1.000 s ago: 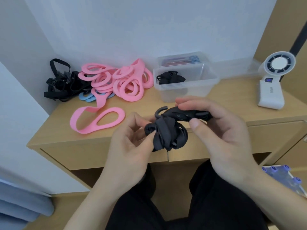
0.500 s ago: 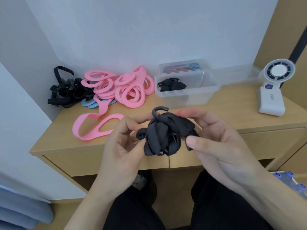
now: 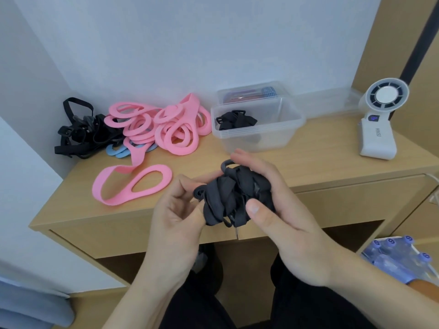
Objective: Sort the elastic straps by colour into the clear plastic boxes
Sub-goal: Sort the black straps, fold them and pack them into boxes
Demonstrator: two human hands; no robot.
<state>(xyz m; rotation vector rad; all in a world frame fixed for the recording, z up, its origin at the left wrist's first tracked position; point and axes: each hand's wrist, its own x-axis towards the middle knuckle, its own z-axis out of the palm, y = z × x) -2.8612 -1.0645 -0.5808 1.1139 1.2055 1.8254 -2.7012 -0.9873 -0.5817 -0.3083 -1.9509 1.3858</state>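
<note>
One view only, head camera. Counted a single black bundle (image 3: 235,121) lying in the nearer clear box (image 3: 273,138); judged sorting barely begun.

Left to do, by the look:
- black pile (image 3: 80,131) at far left
- pink heap (image 3: 171,129) beside it
- blue loops (image 3: 121,150) partly under the pink
- lone pink strap (image 3: 133,184) nearer the desk (image 3: 332,157) front edge

Noted second box (image 3: 256,90) behind the first; contents reddish and blue, not identifiable.

Found black strap wad (image 3: 234,198) held over the desk's front edge. Left hand (image 3: 175,214) pinching a rolled end; right hand (image 3: 285,210) curled round the wad, thumb pressed on its front.

Recorded textures:
- black: flat woven webbing, hard hook at top
- pink: wide, matte, limp loops
- boxes: thin, translucent, stiff
</note>
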